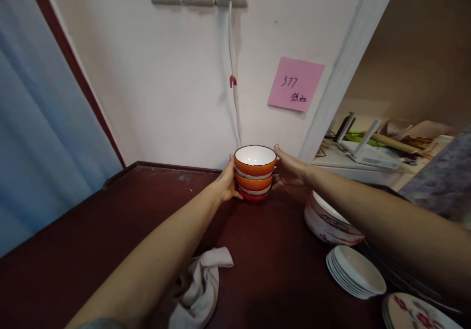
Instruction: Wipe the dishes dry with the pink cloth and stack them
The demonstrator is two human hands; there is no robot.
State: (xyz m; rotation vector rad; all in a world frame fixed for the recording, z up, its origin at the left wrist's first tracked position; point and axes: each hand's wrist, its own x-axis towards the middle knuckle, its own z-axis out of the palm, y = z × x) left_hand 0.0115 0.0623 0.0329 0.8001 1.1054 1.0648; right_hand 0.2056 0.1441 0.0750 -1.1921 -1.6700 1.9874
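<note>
A stack of bowls [253, 177], orange ones above a red one, stands upright at the far side of the dark red table, near the wall. The top bowl is white inside with a dark rim. My left hand [227, 184] is pressed round the stack's left side, its thumb low by the red bowl. From the right, my right hand [289, 168] grips the same stack, with some fingers hidden behind it. Below my left forearm lies a crumpled pale cloth [204, 282].
Right of the stack are a patterned white bowl [327, 223], a pile of small white plates [355, 272] and flower-painted plates [415, 314]. A white router [371, 153] sits on the shelf. A power cord [231, 49] runs down the wall beside a pink note [296, 84].
</note>
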